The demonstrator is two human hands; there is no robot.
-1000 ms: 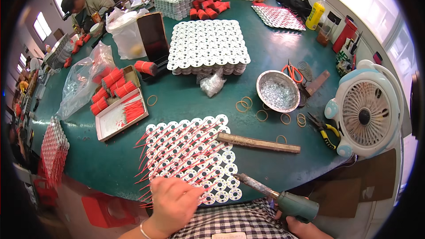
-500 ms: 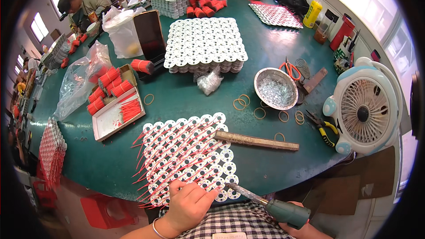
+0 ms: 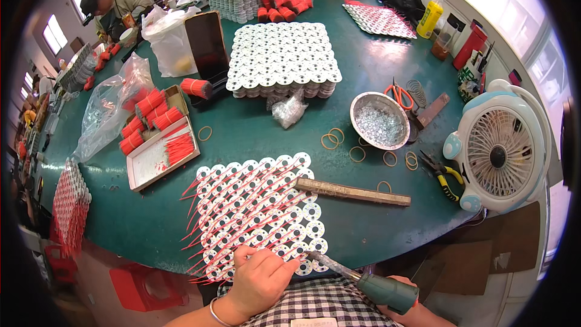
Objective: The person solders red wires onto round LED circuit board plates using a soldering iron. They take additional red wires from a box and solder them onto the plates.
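Note:
A panel of round white circuit boards (image 3: 257, 203) lies at the table's near edge, with thin red wires (image 3: 227, 213) running slantwise across it and sticking out past its left side. At the panel's lower edge my left hand (image 3: 261, 278) is closed in a pinch on a red wire, mostly hidden by the fingers. My right hand (image 3: 399, 303) grips the green handle of a soldering iron (image 3: 381, 290), partly behind it. The iron's tip touches or nearly touches a disc just right of my left fingertips. Across the panel's right side rests a wooden bar (image 3: 357, 192).
Beyond the panel stands a stack of white boards (image 3: 281, 54). A cardboard tray (image 3: 145, 172) with red wire bundles is at left. To the right are a bowl of metallic bits (image 3: 380, 121), pliers (image 3: 445, 175) and a fan (image 3: 499, 154). Other people sit at the far side.
My right hand and the soldering iron have shifted slightly left, while my left hand keeps its pinch. Across the table, another person's hand has moved left toward a panel.

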